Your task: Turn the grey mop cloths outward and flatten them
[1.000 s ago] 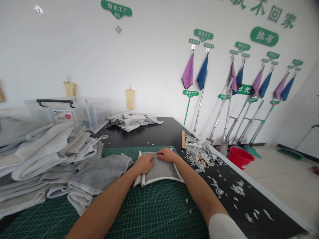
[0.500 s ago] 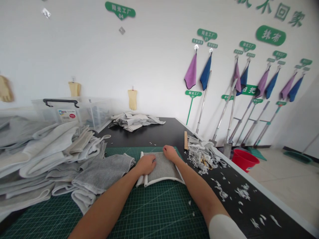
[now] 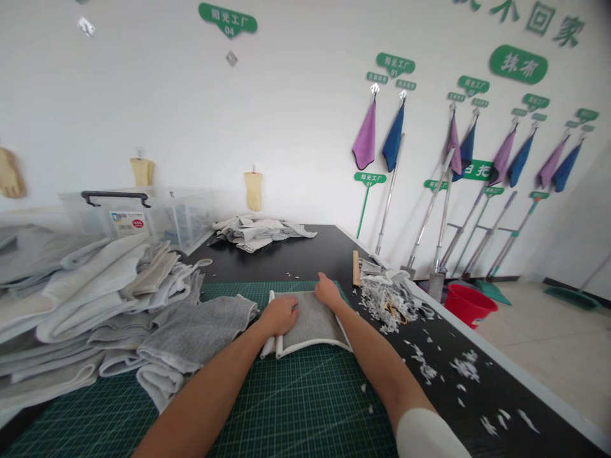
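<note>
My left hand presses down with curled fingers on a grey terry cloth panel, which has a white rolled edge along its near side. My right hand lies at the panel's far edge, its fingertips reaching past it onto the green cutting mat. A loose grey cloth lies just left of my left hand, at the edge of a heap of folded grey and white cloths.
A pile of white scraps with scissors and a wooden ruler lie to the right on the black table. Behind stand a clear plastic box and another cloth pile. A red bucket stands on the floor.
My right hand has slid toward the far right of the panel, its fingers now past the edge. My left hand stays nearly in place, and the view has shifted slightly.
</note>
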### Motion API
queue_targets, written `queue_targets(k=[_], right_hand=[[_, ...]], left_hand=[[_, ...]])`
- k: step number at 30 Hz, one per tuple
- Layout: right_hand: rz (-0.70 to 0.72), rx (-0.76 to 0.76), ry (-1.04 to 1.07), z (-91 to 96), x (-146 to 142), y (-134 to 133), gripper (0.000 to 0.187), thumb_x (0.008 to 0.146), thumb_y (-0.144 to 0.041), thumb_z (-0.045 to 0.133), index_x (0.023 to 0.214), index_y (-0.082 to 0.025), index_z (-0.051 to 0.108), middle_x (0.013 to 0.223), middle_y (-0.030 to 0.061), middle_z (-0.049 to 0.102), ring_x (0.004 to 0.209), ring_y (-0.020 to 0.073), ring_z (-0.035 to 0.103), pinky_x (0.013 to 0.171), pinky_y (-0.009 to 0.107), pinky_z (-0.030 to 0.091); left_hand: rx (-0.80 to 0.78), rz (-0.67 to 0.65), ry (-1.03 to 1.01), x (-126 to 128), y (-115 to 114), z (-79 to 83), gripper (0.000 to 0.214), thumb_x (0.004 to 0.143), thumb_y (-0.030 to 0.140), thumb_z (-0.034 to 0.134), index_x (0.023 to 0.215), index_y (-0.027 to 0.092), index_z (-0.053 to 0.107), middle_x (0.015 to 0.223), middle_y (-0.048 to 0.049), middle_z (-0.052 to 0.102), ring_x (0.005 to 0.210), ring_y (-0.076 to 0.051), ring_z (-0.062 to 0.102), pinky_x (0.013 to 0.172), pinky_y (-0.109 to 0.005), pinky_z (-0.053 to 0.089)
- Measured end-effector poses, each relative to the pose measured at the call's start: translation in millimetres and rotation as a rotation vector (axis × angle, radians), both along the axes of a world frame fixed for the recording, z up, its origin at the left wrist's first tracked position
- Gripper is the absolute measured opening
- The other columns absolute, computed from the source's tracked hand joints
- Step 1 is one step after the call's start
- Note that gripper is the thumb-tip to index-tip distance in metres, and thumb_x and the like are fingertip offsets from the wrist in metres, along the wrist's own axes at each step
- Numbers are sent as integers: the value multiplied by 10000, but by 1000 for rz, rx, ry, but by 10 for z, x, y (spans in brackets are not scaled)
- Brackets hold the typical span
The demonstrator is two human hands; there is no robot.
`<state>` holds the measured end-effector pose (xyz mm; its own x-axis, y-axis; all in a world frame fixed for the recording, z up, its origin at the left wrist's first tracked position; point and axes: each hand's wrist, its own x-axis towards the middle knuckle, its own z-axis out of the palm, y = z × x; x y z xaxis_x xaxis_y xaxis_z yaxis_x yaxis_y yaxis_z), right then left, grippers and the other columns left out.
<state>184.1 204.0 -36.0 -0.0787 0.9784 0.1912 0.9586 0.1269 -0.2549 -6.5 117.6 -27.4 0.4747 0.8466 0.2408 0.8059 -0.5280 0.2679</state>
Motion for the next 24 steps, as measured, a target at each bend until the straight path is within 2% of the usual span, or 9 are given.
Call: queue_targets(k=[7,13,17,20,24], right_hand=[[-12,9,22,-13,17,24,280,912,-316,516,1137,-154,553,1143,94,558,962,193,577,818,391,492],[-58,34,84,-45,22,34,326,908,-305,524,1191,-145,512,1126,91,562,937,197,589,794,396,502],[-20,59,112,-58,48,25,319,911,-312,518,1186,-150,519,1135,91,558,948,196,584,799,395,501],[31,64,113,-63,66,-2,302,910,-312,521,1165,-150,533,1139,91,557,956,197,580,806,396,498],[95,61,99,-67,73,-28,290,907,-310,526,1145,-146,545,1134,89,561,960,197,579,810,398,495]], left_hand=[[2,2,-4,-6,-1,-10,287,869,277,451,1078,166,613,1147,-93,616,1045,-253,558,940,-346,393],[-11,13,-11,0,-17,9,287,866,273,460,1085,173,617,1170,-87,607,1072,-257,546,953,-349,383],[-18,42,-31,8,-15,17,251,864,245,468,1048,189,629,1136,-73,623,1065,-235,552,957,-322,375],[-3,157,-70,-4,-20,22,253,877,175,417,1035,184,614,1155,-85,605,1139,-223,505,993,-310,328],[-6,446,-134,-49,-38,36,302,872,124,349,1121,103,517,1198,-208,537,1170,-305,475,956,-423,337]])
